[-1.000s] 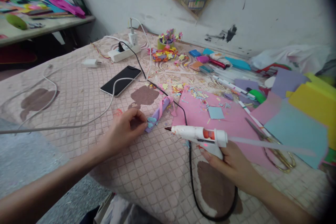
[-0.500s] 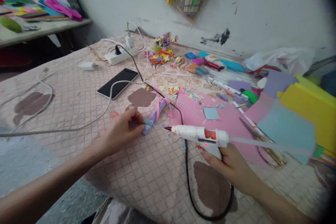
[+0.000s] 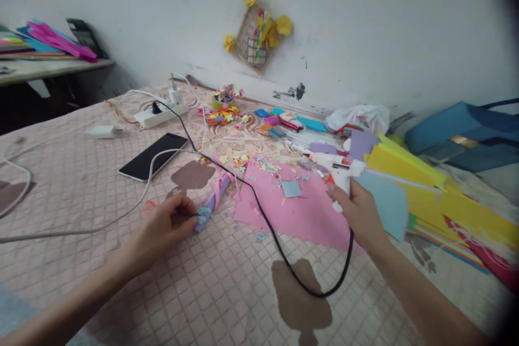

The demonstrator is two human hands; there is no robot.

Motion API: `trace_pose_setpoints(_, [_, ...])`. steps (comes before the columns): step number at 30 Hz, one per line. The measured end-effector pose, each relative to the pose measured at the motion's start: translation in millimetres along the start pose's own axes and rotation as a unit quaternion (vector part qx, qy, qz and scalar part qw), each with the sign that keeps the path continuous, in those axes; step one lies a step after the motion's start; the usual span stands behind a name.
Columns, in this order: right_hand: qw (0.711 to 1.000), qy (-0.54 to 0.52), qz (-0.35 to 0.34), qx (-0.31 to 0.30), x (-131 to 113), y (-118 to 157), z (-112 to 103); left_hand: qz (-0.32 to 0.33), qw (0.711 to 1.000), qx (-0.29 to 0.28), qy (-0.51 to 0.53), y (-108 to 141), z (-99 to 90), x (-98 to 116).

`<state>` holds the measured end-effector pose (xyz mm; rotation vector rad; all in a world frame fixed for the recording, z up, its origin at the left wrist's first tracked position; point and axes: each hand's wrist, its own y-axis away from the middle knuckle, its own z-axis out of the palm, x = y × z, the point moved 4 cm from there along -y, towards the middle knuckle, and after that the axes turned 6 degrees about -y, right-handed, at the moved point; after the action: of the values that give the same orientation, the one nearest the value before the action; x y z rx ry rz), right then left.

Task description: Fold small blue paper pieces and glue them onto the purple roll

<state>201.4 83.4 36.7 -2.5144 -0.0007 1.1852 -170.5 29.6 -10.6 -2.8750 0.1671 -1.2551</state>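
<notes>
My left hand [image 3: 172,223] pinches the lower end of a purple paper roll [image 3: 211,206], where light blue paper pieces [image 3: 204,214] sit against my fingertips. A pink strip winds round the roll's upper part. My right hand [image 3: 359,208] is wrapped round the handle of a white glue gun [image 3: 338,168], whose nozzle points left above the back right of the pink sheet [image 3: 279,213]. The gun's black cord [image 3: 279,246] loops down across the cloth. A small light blue square [image 3: 292,189] lies on the pink sheet.
A phone [image 3: 154,157] lies behind my left hand, with a white cable across it. Farther back stand a power strip [image 3: 160,116] and a bowl of paper pieces [image 3: 224,98]. Yellow sheets [image 3: 409,173] and a blue bag [image 3: 466,135] are at the right.
My right hand has carried the glue gun away from the roll, to the right and farther back. My left hand still pinches the roll. The camera view has shifted to the right.
</notes>
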Motion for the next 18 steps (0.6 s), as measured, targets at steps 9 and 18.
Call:
trace_pose_setpoints(9, [0.990, 0.071, -0.108, -0.051, 23.2, -58.4, 49.9, 0.004, 1.000, 0.010, 0.017, 0.0, 1.5, 0.4])
trace_pose_setpoints(18, [0.986, 0.089, -0.134, -0.040, 35.1, -84.5, 71.9, 0.013, 0.999, 0.025, 0.019, 0.6, 4.6, -6.4])
